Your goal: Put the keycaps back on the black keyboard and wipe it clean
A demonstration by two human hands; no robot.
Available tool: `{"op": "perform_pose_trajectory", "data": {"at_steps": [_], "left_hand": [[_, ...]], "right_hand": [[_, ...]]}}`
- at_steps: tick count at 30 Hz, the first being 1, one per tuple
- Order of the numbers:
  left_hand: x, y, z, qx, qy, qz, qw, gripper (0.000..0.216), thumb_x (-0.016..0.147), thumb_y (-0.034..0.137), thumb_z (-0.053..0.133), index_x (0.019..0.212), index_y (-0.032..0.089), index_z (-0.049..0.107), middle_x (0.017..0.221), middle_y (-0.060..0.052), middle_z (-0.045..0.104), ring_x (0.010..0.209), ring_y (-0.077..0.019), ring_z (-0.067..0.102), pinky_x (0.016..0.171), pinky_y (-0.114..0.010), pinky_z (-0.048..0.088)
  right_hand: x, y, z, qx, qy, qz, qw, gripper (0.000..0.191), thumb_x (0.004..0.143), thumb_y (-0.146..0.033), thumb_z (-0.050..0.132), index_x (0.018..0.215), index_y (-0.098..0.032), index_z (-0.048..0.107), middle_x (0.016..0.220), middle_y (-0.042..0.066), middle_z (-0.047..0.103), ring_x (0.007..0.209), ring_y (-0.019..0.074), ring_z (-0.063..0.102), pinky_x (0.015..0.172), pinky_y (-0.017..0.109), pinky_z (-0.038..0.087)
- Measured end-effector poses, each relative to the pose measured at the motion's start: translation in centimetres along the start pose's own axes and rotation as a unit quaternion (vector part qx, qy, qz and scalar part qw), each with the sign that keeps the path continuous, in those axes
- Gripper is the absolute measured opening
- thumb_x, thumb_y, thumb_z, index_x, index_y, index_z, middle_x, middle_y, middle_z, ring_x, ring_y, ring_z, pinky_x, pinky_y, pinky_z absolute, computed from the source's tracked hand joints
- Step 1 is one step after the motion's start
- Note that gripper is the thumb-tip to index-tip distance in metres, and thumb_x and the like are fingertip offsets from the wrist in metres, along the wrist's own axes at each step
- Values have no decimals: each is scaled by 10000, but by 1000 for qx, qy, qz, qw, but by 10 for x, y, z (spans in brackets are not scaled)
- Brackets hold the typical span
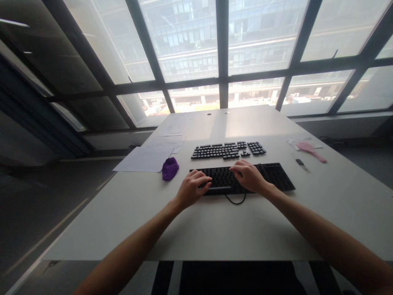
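Note:
A black keyboard base (pixel 222 177) lies flat on the white table, mostly stripped of its keycaps; a long space bar (pixel 219 188) shows along its near edge. My left hand (pixel 193 185) rests on the base's left end, thumb and fingers apart, holding nothing I can see. Over the middle of the base is my right hand (pixel 247 175), its fingers curled together in a pinch; whatever is between the fingertips is hidden or too small to name. Just beyond the base, loose black keycaps (pixel 215 150) are laid out in keyboard order, in several blocks.
A purple cloth (pixel 170 169) sits left of the keyboard, beside white paper sheets (pixel 144 159). To the right lie a pink hairbrush (pixel 310 150), a clear plastic bag (pixel 291 143) and a small black-handled tool (pixel 302 164). A cable (pixel 236 202) loops out at the base's near side.

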State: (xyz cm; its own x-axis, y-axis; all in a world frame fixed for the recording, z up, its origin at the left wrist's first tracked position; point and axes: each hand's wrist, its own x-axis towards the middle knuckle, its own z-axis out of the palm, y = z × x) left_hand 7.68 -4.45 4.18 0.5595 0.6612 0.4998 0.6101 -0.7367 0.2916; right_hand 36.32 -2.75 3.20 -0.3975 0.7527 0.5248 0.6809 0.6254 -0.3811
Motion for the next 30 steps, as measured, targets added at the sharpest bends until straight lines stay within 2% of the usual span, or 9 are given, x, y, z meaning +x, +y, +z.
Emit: {"op": "perform_pose_trajectory", "data": {"at_steps": [3,6,8,12,16,22,27,30], "left_hand": [[36,-5,9,15,2,-28,1000,175,928,297,660,1035,222,775,964,-52,710,944,-214,582,894,-357,486],[80,-13,29,46,-11,-60,997,167,911,290,681,1011,219,796,965,-49,715,932,-212,594,915,-353,478],[107,-17,46,75,-42,-85,993,172,902,286,691,1021,230,802,991,-53,716,963,-217,595,935,-345,467],[142,-23,74,110,-62,-124,984,166,900,270,681,993,238,815,1001,-76,705,1010,-241,580,917,-341,466],[151,-28,87,123,-70,-141,980,154,887,264,682,935,231,825,990,-97,693,1024,-264,563,888,-350,474],[146,-34,94,118,-93,-150,977,149,868,231,685,906,240,829,992,-88,712,1029,-253,564,902,-330,483],[147,-34,91,99,-101,-165,976,205,862,155,643,842,242,827,883,-75,756,1012,-246,597,918,-315,487],[145,-28,81,79,-94,-178,976,171,848,180,671,872,243,829,843,-71,770,989,-242,635,882,-302,504]], "right_hand": [[23,22,2,-60,23,67,996,222,913,-133,555,962,-182,766,945,81,691,959,223,591,886,321,449],[48,42,9,-123,-25,110,986,226,942,-186,557,931,-188,783,946,85,684,979,224,579,889,305,428],[61,52,14,-159,-60,126,977,239,952,-209,558,912,-195,793,957,93,683,999,235,572,867,301,422],[75,63,26,-179,-85,124,972,202,922,-198,605,929,-211,806,987,103,689,1028,252,563,844,301,415],[80,68,32,-180,-92,112,973,173,897,-206,643,927,-214,813,995,109,697,1037,266,553,844,313,415],[82,69,34,-165,-103,80,978,196,901,-184,624,845,-203,811,982,106,723,1024,255,545,869,318,400],[84,66,33,-148,-115,57,981,173,868,-142,643,806,-194,796,887,94,749,976,246,565,873,324,387],[82,62,27,-146,-105,62,982,168,857,-122,648,788,-190,786,843,88,751,945,245,583,871,331,392]]}}
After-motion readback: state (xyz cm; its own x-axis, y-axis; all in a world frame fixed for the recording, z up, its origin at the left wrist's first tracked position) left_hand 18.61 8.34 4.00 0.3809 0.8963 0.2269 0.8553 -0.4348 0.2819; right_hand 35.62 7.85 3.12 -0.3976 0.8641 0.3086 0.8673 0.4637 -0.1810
